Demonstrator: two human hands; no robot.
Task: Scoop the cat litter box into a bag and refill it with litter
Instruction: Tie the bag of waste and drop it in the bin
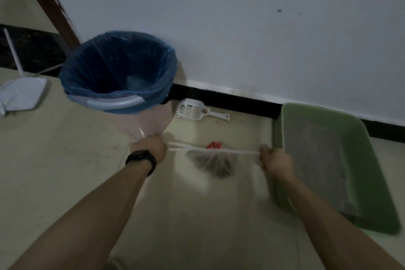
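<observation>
"Litter box (370,182), where is it?"

"On the floor at the right, its far end near the black skirting along the floor's far edge. It's green, with grey litter (315,155) spread inside."

"And the hands?"

"The left hand (149,147) is fisted round one stretched strip of a clear bag (210,160). The right hand (276,160) pinches the other end, just beside the box's left wall. The strips are pulled taut between them, and the bag shows dark contents and a red mark (it's blurred, so no more than that)."

"Anything else?"

"A white scoop (192,109) lies by the skirting. Left of it stands a bin (114,104) with a blue liner (87,66). A black wristband (141,160) is on the left wrist."
</observation>
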